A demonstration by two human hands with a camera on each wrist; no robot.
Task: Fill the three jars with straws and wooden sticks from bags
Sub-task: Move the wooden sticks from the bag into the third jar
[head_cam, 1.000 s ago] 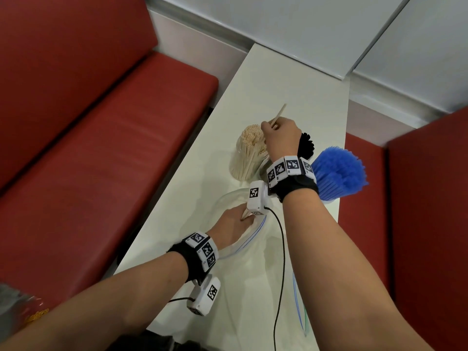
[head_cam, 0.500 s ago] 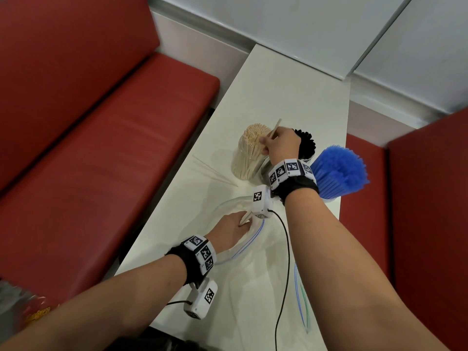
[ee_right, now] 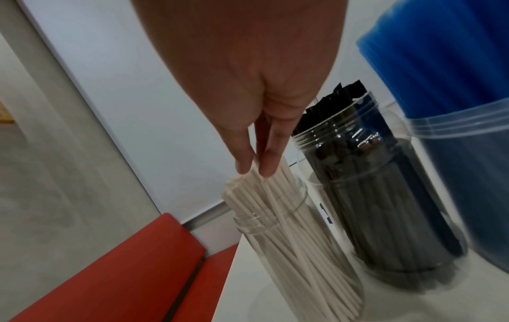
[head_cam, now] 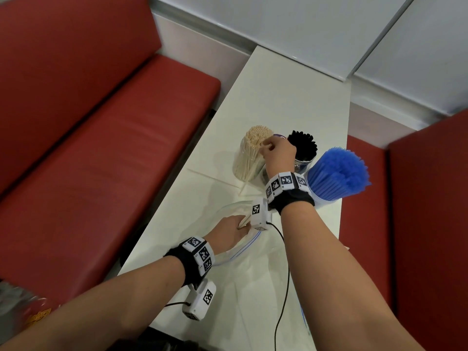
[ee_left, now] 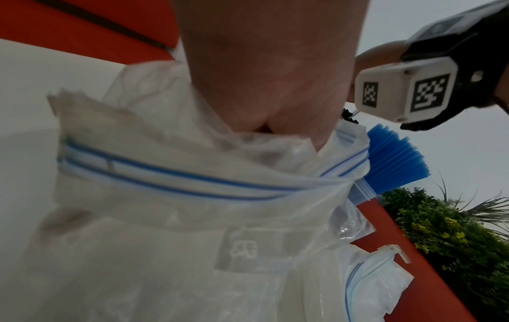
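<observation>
Three jars stand on the white table (head_cam: 291, 102). The left jar (head_cam: 249, 158) (ee_right: 289, 250) is packed with beige paper straws. My right hand (head_cam: 266, 146) (ee_right: 254, 172) is at its mouth and pinches one straw (ee_right: 275, 196) between thumb and finger, the straw sunk among the others. Beside it are the jar of black straws (head_cam: 302, 150) (ee_right: 385, 217) and the blue straws (head_cam: 339, 176) (ee_right: 454, 109) with a zip bag round their base. My left hand (head_cam: 233, 231) reaches into a clear zip bag (head_cam: 243, 252) (ee_left: 165, 196) and grips a few beige straws (head_cam: 244, 221). The bag hides its fingertips.
A few loose straws (head_cam: 215, 177) lie on the table left of the jars. Another empty zip bag (ee_left: 385, 283) lies near the front right edge. Red bench seats (head_cam: 101, 160) flank the narrow table. A black cable (head_cam: 283, 287) trails from the right wrist camera.
My right hand has dropped from above the beige jar to its mouth, and the straw that stuck up past the hand is now down in the jar. The left hand stays in the bag.
</observation>
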